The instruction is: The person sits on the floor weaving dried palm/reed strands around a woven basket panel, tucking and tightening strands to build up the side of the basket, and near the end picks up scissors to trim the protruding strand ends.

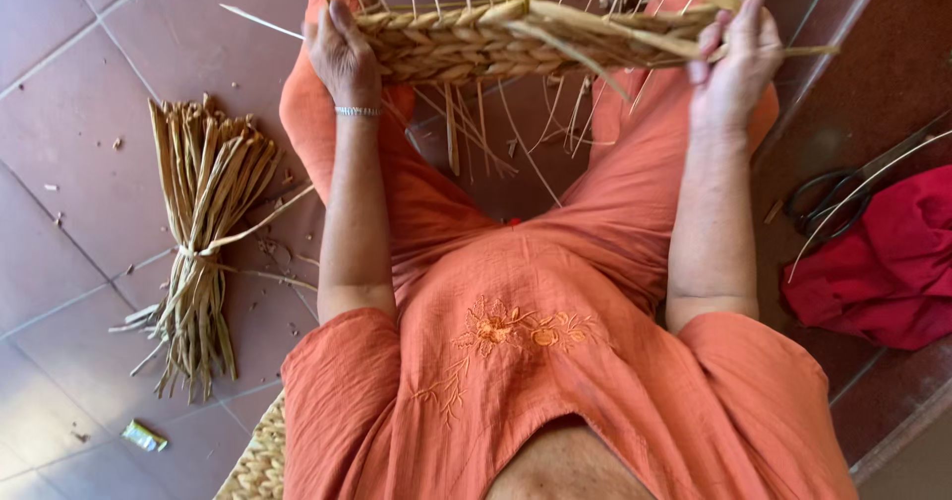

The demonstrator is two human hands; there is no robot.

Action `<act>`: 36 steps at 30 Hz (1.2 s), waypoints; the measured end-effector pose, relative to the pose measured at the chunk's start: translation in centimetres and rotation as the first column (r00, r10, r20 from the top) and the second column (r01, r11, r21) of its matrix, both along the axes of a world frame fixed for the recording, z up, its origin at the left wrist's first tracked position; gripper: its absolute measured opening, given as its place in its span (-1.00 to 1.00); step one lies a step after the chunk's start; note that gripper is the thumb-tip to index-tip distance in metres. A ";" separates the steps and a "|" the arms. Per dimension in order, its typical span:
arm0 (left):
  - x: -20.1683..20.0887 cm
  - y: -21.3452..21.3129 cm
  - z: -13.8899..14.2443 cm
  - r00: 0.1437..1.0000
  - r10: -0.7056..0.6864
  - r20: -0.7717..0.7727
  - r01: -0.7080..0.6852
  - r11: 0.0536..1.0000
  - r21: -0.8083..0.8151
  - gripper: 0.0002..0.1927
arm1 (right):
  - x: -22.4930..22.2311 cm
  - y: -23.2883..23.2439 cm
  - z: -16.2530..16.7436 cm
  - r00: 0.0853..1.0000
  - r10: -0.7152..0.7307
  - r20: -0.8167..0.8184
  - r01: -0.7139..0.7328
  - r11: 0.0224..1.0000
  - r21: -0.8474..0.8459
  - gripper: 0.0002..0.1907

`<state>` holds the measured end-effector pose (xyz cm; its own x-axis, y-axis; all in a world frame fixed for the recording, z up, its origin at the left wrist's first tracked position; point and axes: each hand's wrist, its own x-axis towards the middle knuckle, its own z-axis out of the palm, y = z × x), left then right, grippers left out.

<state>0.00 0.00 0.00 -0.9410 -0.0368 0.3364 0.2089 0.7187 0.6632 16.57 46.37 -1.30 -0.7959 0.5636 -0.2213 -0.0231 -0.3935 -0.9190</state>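
Both hands grip the half-woven, pale braided straw basket [516,39] across her knees: left hand [342,49] clamped on one end, right hand [739,59] on the other, tied straw bundle [203,232] lying beside.

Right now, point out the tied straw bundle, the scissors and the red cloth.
Straw bundle [203,224], head view, on the stalks just above the tie.
Scissors [831,198], head view, on the black handle loops.
Red cloth [892,262], head view, on the middle of its folds.
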 end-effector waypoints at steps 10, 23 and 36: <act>-3.9 -1.3 0.1 0.948 0.154 0.279 -0.006 0.883 -0.469 -0.41 | -0.7 -2.4 7.1 0.796 0.563 0.223 -0.504 0.412 0.759 -0.69; -5.6 -1.4 0.6 0.949 0.072 0.307 0.091 0.871 -0.483 -0.44 | -0.9 -1.5 -2.3 0.988 -0.108 0.109 0.094 0.987 0.131 -0.72; -6.4 -4.7 -0.1 0.955 0.021 0.297 0.038 0.981 -0.191 -0.53 | -0.4 0.8 2.1 0.966 -0.254 -0.050 0.221 0.912 -0.347 -0.65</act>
